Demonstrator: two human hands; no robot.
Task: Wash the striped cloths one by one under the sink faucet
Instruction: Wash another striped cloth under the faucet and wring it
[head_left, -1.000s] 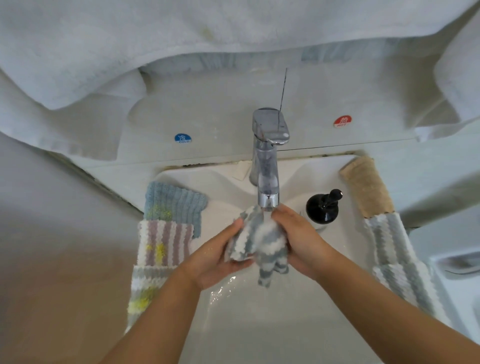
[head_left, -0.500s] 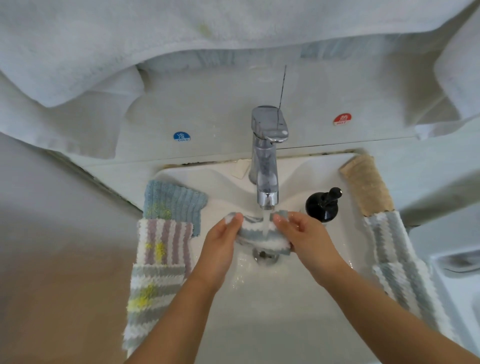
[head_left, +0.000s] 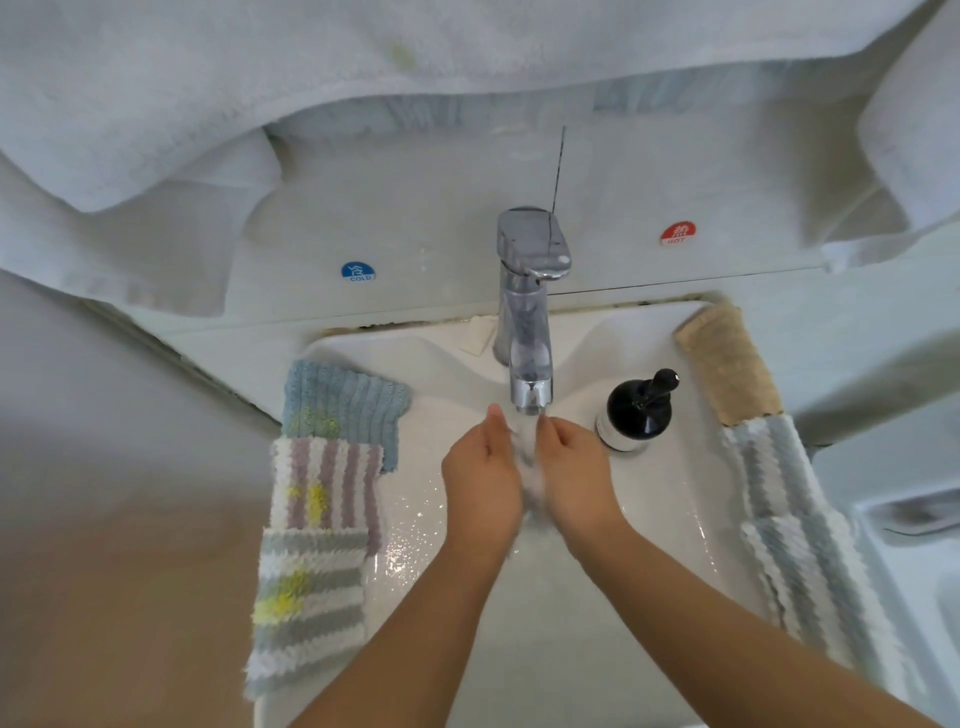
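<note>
A chrome faucet (head_left: 527, 312) runs water into the white sink (head_left: 519, 649). Right under the spout, my left hand (head_left: 483, 483) and my right hand (head_left: 576, 478) are closed together around a wet grey-and-white striped cloth (head_left: 531, 478). Only a blurred strip of it shows between the palms. On the sink's left rim lie a blue cloth (head_left: 343, 405), a pink-striped cloth (head_left: 327, 488) and a grey-striped cloth with yellow marks (head_left: 311, 597). The right rim carries a tan cloth (head_left: 727, 364) and two grey-blue striped cloths (head_left: 774, 467), (head_left: 810, 582).
A black pump bottle (head_left: 636, 410) stands in the basin just right of my right hand. White towels (head_left: 260, 78) hang above the faucet. Cold (head_left: 358, 271) and hot (head_left: 678, 234) stickers mark the back wall. A white tray edge (head_left: 914, 514) shows far right.
The cloth was bunched at the spout, then stretched flat between both hands under the stream. Now the hands have come together and squeeze it between them.
</note>
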